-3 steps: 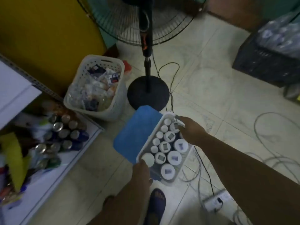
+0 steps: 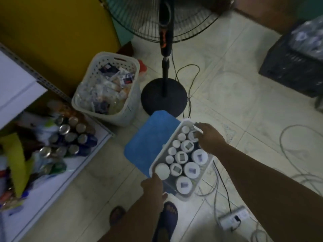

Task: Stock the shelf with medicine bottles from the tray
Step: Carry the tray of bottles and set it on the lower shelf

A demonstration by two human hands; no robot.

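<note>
A white tray (image 2: 158,158) packed with several white-capped medicine bottles (image 2: 191,170) is held above the floor, a blue lid (image 2: 150,139) hanging off its left side. My left hand (image 2: 153,186) grips the tray's near corner. My right hand (image 2: 208,139) is at the tray's far end, fingers closed around a white bottle (image 2: 193,135) there. The white shelf (image 2: 57,173) is at the left, its low board carrying drink cans (image 2: 70,137) and packets.
A white basket (image 2: 108,88) of packets stands by the shelf. A black standing fan (image 2: 164,95) is just beyond the tray. Cables and a power strip (image 2: 233,218) lie on the tiled floor at right. A dark crate (image 2: 295,67) sits far right. My sandalled feet are below.
</note>
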